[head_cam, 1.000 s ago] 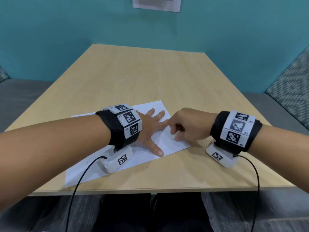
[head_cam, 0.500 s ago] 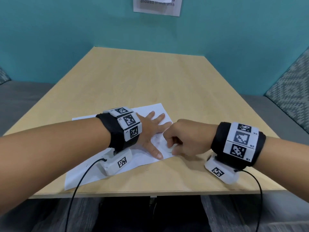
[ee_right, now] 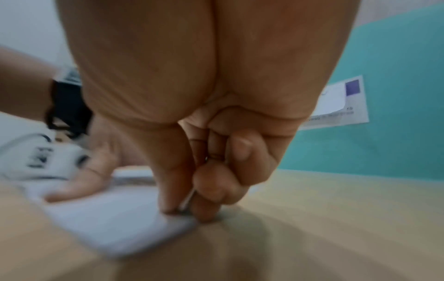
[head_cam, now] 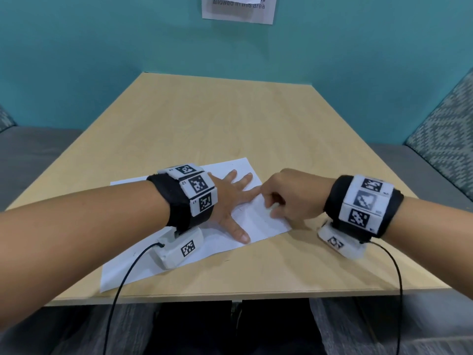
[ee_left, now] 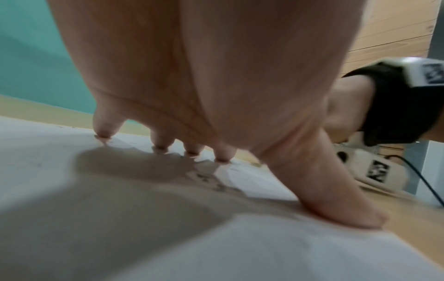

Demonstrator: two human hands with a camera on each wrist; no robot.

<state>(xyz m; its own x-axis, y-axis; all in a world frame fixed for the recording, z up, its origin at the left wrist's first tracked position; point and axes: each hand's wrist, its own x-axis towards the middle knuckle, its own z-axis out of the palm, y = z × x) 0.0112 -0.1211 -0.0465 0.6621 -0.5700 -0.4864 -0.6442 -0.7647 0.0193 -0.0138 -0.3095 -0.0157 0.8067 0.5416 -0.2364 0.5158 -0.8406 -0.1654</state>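
Observation:
A white sheet of paper [head_cam: 258,221] lies on the wooden table [head_cam: 230,119] near its front edge. My left hand [head_cam: 227,198] lies flat on it with the fingers spread, and its fingertips [ee_left: 161,146] and thumb press the sheet down. My right hand [head_cam: 289,198] is curled at the paper's right end, close to the left index finger. Its thumb and fingers pinch a small white object [head_cam: 272,207] against the paper [ee_right: 115,218]. Most of that object is hidden by the fingers [ee_right: 206,192].
A printed notice [head_cam: 238,8] hangs on the teal wall behind the table. A grey bench seat [head_cam: 33,149] runs on the left and a patterned cushion [head_cam: 445,129] stands on the right. Black cables [head_cam: 122,285] trail from both wrist cameras over the table's front edge.
My right hand slid toward me across the paper's right end, then back away a little. The left hand stayed flat on the sheet.

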